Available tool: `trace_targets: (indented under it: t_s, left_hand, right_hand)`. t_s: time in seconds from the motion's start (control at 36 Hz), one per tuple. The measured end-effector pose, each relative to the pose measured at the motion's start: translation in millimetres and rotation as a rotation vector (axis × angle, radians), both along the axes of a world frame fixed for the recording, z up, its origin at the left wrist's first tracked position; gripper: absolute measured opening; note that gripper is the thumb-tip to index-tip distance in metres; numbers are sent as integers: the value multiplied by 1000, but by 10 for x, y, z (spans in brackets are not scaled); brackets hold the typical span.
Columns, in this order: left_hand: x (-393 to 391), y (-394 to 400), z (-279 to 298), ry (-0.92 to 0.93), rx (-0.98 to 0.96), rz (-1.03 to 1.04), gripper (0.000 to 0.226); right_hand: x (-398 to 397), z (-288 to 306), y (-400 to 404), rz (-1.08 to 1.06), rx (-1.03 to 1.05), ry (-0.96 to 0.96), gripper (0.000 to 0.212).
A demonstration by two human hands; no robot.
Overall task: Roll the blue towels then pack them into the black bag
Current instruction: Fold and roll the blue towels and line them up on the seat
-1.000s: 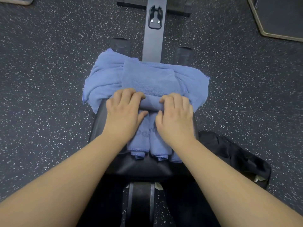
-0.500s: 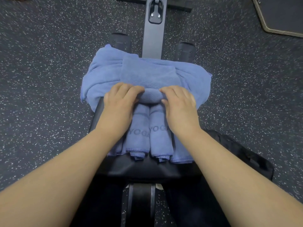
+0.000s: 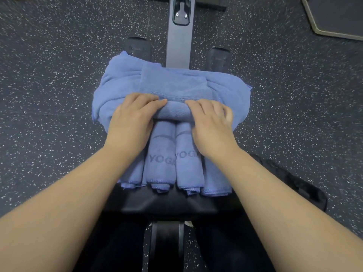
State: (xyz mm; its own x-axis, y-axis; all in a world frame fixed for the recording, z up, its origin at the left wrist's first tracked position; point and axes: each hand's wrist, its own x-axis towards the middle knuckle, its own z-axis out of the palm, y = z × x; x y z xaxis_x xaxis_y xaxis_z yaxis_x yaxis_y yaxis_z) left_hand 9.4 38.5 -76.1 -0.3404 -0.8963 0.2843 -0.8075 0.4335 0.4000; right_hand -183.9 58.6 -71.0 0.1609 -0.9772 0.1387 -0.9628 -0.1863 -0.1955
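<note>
Both hands are on the roll right now: the left hand point(image 3: 131, 120) has its fingers curled over the top of the half-rolled towel point(image 3: 173, 91) at its left end, and the right hand point(image 3: 211, 122) does the same at the right end, so each one is holding the fat part of the roll with fingertips tucked over the far edge. I can't tell where the thumbs sit, they're under the cloth or behind the palms. If I were doing this step I'd keep both hands level and push toward 12 o'clock at the same pace, pressing down a bit so the roll stays tight, otherwise one end gets ahead and you end up with a cone. The flat tail of the towel stretches out at 12 o'clock from the hands, lying over a looser heap of blue cloth that hangs off the sides of the black bench pad point(image 3: 167, 205). The fabric looks soft, matte, microfibre-ish, with stitched hems. Just at 6 o'clock from the hands there's a row of rolled towels point(image 3: 174, 167) lying side by side and touching, two of them showing a "YOGA" print. The black bag point(image 3: 294, 185) sits on the speckled floor point(image 3: 49, 95) at roughly 4 o'clock, near the bench, nothing visibly packed yet.
</note>
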Motion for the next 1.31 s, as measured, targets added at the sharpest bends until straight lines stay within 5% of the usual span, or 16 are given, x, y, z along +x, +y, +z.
trace_targets:
  t_s: [0.47,0.67,0.78,0.86,1.03,1.31]
  left_hand:
    - [35,194,271,89,-201,-84,41]
    - [78,443,388,162,-198,-137,38]
    - [99,631,455,116,-75,-151,38]
    - [86,760,542,20,151,-175,60]
    - [250,885,332,9,182,-326,50]
    - [320,997,262,96,347,-270,43]
  right_hand:
    - [-108,302,243,111,-141,-210,62]
    - [-114,477,544,103,-173,-160,55]
    - [-165,496,705,133,-187,-72,54]
    - [-226,475,813,145,-191,58,54]
    - [-301,481,1006,261,-68,134,56]
    - [-266,575,1103,200,250,-138,46]
